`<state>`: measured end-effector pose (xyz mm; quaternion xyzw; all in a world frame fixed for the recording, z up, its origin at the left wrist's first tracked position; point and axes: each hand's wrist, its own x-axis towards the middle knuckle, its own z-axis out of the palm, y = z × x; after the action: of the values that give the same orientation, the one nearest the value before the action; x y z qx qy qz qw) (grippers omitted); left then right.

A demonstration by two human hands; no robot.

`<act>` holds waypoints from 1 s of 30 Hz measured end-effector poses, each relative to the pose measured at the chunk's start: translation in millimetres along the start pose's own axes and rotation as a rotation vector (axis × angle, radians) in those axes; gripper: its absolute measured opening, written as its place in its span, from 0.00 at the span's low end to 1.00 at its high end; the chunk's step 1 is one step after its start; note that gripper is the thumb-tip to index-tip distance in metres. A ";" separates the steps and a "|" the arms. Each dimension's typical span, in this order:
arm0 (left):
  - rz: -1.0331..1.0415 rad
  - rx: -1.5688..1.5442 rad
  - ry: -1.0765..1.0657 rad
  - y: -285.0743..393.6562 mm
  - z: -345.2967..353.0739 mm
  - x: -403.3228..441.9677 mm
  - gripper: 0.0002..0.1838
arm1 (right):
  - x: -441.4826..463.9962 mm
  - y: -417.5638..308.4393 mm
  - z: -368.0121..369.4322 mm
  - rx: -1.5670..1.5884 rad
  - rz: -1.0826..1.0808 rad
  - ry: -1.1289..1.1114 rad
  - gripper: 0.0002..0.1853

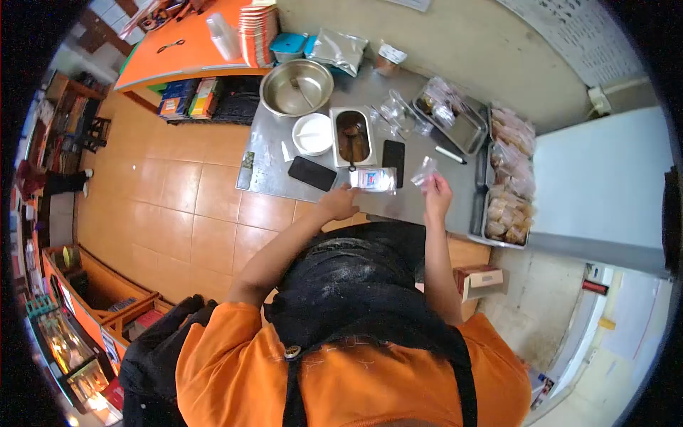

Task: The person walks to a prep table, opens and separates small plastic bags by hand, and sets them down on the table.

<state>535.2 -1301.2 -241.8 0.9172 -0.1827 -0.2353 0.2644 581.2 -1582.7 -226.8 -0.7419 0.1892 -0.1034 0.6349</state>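
Note:
My right hand (436,196) pinches a small clear plastic bag (425,171) above the front edge of the steel table (274,164). My left hand (338,204) has its fingers closed at the left end of a clear pack of plastic bags (375,180) with a blue and red label. Behind that pack stands a rectangular steel container (334,158) of brown sauce, with a ladle (351,139) in it. A white bowl (313,134) is beside the container. One dark phone (312,173) lies left of the pack, another (393,160) behind its right end.
A large steel bowl (284,107) stands at the back left. Trays of bagged food (509,213) line the right side, near a steel tray (466,135) and a marker (449,155). More small bags (393,114) lie behind. An orange counter (185,43) adjoins the table.

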 end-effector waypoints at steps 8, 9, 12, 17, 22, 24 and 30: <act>0.044 -0.561 0.053 5.0 -22.9 -37.2 0.23 | 27.6 9.5 54.1 0.032 0.337 -0.350 0.08; 0.026 -0.586 0.056 2.7 -18.7 -39.5 0.23 | 32.1 13.4 61.7 0.043 0.329 -0.366 0.08; -0.078 -0.699 -0.002 -1.3 -8.3 -53.3 0.22 | 60.1 61.7 75.7 -0.361 0.056 -0.269 0.09; -0.041 -0.620 0.167 20.3 -48.4 -87.0 0.21 | 64.8 53.7 64.0 -0.494 -0.298 -0.105 0.12; 0.040 -0.489 0.516 51.0 -76.0 -104.7 0.13 | 47.6 22.4 27.5 -0.087 -0.094 -0.007 0.12; 0.023 -0.504 0.535 58.8 -70.2 -99.1 0.12 | 5.7 -14.0 28.8 0.099 0.048 -0.113 0.12; 0.007 -0.588 0.641 80.0 -71.7 -96.3 0.13 | -104.5 -74.5 54.5 0.095 0.145 -0.435 0.08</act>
<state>477.1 -1291.8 -110.1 0.8290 -0.0195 0.0203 0.5586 518.9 -1481.4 -154.0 -0.7003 0.0956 0.0963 0.7008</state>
